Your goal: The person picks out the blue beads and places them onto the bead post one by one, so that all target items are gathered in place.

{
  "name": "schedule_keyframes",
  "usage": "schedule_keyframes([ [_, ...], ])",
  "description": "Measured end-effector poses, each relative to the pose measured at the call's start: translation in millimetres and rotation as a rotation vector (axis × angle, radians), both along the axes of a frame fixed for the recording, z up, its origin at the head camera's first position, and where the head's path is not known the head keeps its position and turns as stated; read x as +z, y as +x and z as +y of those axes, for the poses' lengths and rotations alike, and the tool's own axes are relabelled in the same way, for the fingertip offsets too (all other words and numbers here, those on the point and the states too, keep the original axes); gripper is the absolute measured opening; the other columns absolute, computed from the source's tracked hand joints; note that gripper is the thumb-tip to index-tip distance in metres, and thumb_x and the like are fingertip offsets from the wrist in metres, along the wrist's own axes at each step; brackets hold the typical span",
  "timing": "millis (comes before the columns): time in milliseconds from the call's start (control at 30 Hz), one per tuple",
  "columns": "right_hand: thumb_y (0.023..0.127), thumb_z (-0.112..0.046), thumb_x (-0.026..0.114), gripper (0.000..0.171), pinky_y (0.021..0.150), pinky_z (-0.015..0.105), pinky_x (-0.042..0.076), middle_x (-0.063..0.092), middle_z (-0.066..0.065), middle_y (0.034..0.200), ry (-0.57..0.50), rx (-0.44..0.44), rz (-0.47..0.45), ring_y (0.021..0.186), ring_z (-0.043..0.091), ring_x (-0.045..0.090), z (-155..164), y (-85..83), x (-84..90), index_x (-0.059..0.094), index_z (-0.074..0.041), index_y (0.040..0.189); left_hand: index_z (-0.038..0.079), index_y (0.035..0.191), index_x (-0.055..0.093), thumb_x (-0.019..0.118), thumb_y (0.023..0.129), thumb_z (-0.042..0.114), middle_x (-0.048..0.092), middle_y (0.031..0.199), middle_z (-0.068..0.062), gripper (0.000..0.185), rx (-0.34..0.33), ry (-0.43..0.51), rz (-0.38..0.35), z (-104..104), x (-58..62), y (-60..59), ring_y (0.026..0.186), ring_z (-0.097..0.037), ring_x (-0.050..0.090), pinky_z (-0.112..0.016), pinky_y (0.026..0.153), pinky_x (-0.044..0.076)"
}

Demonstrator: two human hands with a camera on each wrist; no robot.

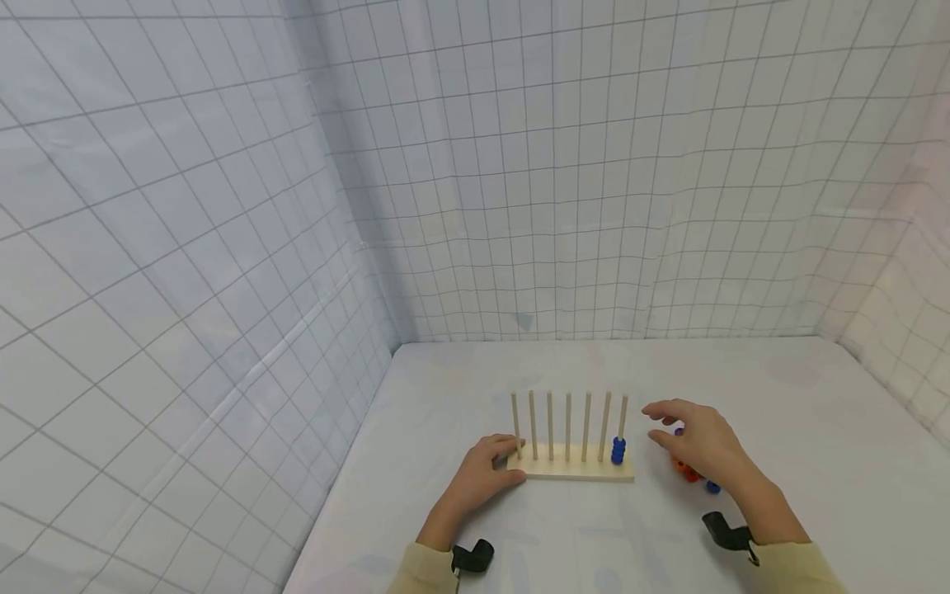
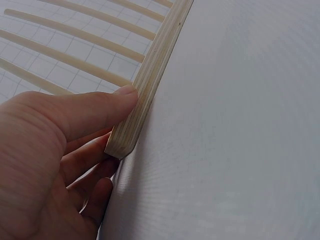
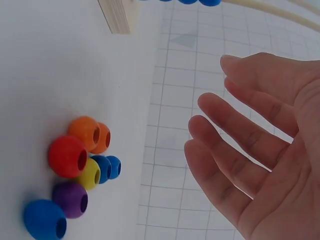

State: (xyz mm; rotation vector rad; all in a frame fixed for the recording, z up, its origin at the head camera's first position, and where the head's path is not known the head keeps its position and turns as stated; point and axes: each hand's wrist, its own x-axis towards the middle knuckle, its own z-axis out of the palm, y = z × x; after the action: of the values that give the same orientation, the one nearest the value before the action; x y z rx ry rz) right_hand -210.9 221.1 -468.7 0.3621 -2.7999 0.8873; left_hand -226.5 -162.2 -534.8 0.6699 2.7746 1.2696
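Steadying peg rack [image 1: 571, 470] on tabletop [image 1: 816, 429]: base end pinched by left hand [image 1: 478, 478]. Right hand [image 1: 701, 445] released, empty, above loose beads [image 3: 82, 167] beside rack. Risk: beads knocked rolling by careless reach; rack tipped if grip loosened.

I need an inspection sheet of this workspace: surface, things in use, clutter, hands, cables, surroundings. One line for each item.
Surface: white table, bare around the work.
Things in use: wooden peg rack with seven upright pegs; blue beads stacked on the rightmost peg; loose beads in orange, red, yellow, blue and purple lie right of it.
Clutter: nothing seen.
Hands: left hand grips the rack's left end; right hand hovers open above the loose beads.
Cables: nothing seen.
Surroundings: white gridded walls.
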Motion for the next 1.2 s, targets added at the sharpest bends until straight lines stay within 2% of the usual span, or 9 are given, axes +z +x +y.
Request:
schedule_keyframes([
  [300, 0.09, -0.019, 0.077, 0.034, 0.076, 0.047, 0.057, 0.071, 0.008, 0.113, 0.028, -0.018, 0.01, 0.095, 0.031, 0.066, 17, -8.7, 0.9, 0.072, -0.013, 0.122, 0.013, 0.136, 0.065, 0.078, 0.088, 0.037, 0.06, 0.136, 0.0, 0.055, 0.002, -0.011, -0.004, -1, -3.0, -1.0, 0.131, -0.025, 0.05, -0.047, 0.107, 0.042],
  [667, 0.091, -0.017, 0.075, 0.033, 0.081, 0.052, 0.055, 0.07, 0.01, 0.116, 0.027, -0.02, -0.022, 0.102, 0.032, 0.063, 43, -23.7, -20.7, 0.071, -0.011, 0.123, 0.017, 0.136, 0.066, 0.078, 0.087, 0.038, 0.06, 0.136, 0.003, 0.054, 0.014, -0.017, -0.027, -2, -2.8, 0.5, 0.131, -0.023, 0.05, -0.047, 0.107, 0.042],
  [833, 0.091, -0.017, 0.073, 0.032, 0.084, 0.055, 0.053, 0.07, 0.01, 0.115, 0.038, -0.026, -0.073, 0.103, 0.033, 0.062, 54, -30.3, -28.2, 0.07, -0.011, 0.123, 0.016, 0.136, 0.066, 0.078, 0.088, 0.038, 0.06, 0.136, 0.004, 0.054, 0.011, -0.002, -0.026, -1, -1.8, 1.3, 0.13, -0.022, 0.05, -0.047, 0.107, 0.042],
  [1067, 0.091, -0.017, 0.073, 0.03, 0.077, 0.047, 0.056, 0.07, 0.008, 0.112, 0.045, 0.0, -0.161, 0.1, 0.031, 0.061, 66, -35.5, -32.9, 0.071, -0.011, 0.121, 0.017, 0.136, 0.066, 0.078, 0.088, 0.037, 0.06, 0.136, 0.004, 0.053, 0.005, 0.001, -0.019, 0, -0.8, 0.5, 0.13, -0.022, 0.05, -0.047, 0.107, 0.041],
  [1200, 0.091, -0.017, 0.074, 0.028, 0.071, 0.037, 0.055, 0.069, 0.007, 0.109, 0.069, 0.017, -0.183, 0.094, 0.026, 0.061, 71, -39.2, -35.1, 0.073, -0.013, 0.118, 0.017, 0.136, 0.065, 0.078, 0.088, 0.036, 0.06, 0.136, 0.004, 0.053, 0.003, 0.004, -0.025, 0, 0.4, 0.0, 0.131, -0.022, 0.049, -0.047, 0.108, 0.041],
])
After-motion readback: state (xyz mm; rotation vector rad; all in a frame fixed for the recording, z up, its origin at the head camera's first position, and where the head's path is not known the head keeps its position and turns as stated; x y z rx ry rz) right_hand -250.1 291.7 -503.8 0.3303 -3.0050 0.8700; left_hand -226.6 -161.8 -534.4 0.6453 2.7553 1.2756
